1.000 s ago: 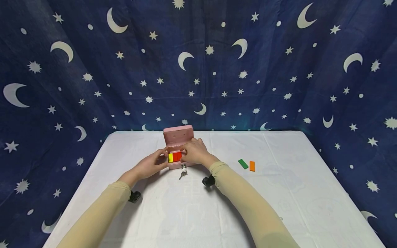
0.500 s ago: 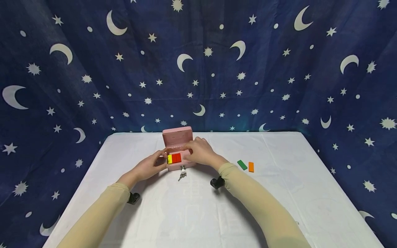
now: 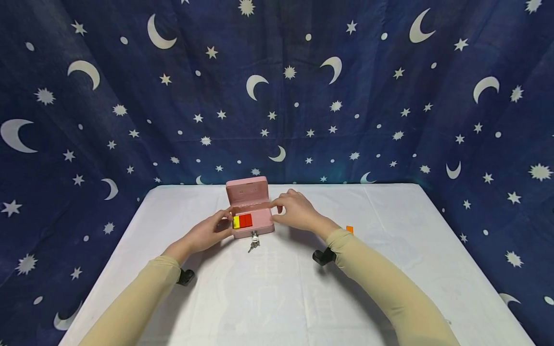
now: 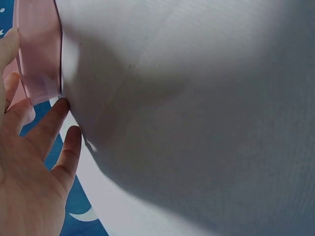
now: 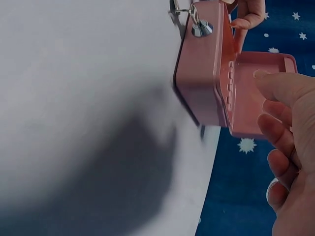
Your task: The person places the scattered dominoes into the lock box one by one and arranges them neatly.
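Note:
A small pink cash box (image 3: 262, 220) stands on the table, its lid (image 3: 247, 192) raised at the back. Inside, at the left end, lie a yellow block (image 3: 236, 222) and red blocks (image 3: 245, 220) side by side. Keys (image 3: 254, 245) hang from the lock on the front. My left hand (image 3: 207, 232) holds the box's left end, thumb toward the front and a finger near the hinge; its other fingers spread out in the left wrist view. At the right end, my right hand (image 3: 298, 210) has loosely bent fingers near the rim, with nothing held between them.
An orange block (image 3: 349, 229) lies to the right on the white-covered table (image 3: 259, 298), partly behind my right sleeve. A dark blue curtain (image 3: 277, 115) with moons and stars hangs behind and on both sides.
My right hand has moved right, out from inside the box to its right end. The green block is now hidden behind my right forearm. My left hand stays in place.

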Motion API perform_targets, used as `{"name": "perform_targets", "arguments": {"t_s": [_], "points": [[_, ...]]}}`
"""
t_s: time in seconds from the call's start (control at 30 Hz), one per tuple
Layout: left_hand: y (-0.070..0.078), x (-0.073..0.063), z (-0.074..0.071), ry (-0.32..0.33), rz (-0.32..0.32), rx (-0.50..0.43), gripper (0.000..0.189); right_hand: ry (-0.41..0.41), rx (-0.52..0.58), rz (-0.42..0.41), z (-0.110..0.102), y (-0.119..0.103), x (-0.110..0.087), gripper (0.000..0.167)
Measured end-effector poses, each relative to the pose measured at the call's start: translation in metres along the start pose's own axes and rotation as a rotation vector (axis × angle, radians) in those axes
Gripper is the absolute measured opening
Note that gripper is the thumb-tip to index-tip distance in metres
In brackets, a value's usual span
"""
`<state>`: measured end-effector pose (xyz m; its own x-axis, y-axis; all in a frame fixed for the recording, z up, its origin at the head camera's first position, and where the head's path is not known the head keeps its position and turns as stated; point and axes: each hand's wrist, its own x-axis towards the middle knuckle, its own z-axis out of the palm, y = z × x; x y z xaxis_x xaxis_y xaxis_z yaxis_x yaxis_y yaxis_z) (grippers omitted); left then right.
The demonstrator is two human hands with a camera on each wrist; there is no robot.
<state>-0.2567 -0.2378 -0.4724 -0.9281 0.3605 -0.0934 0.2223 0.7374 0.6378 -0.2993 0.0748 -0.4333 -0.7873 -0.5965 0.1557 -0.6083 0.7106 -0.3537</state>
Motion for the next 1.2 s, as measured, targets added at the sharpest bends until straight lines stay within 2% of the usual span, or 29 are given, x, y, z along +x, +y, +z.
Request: {"name": "perform_targets", "arguments": {"t_s": [0.33, 0.8, 1.0, 1.2], "points": [[0.001, 0.001, 0.000, -0.003, -0.012, -0.016, 0.041, 0.046, 0.002, 0.054, -0.019, 0.032, -0.040, 0.038], [0.001, 0.000, 0.000, -0.006, -0.014, -0.015, 0.044, 0.051, 0.083, 0.219, -0.041, 0.090, -0.108, 0.042], [0.002, -0.001, 0.000, -0.009, -0.017, -0.022, 0.042, 0.030, 0.098, 0.273, -0.043, 0.111, -0.132, 0.047], [0.004, -0.002, 0.000, -0.016, -0.023, -0.032, 0.041, 0.016, 0.103, 0.306, -0.038, 0.129, -0.153, 0.048]]}}
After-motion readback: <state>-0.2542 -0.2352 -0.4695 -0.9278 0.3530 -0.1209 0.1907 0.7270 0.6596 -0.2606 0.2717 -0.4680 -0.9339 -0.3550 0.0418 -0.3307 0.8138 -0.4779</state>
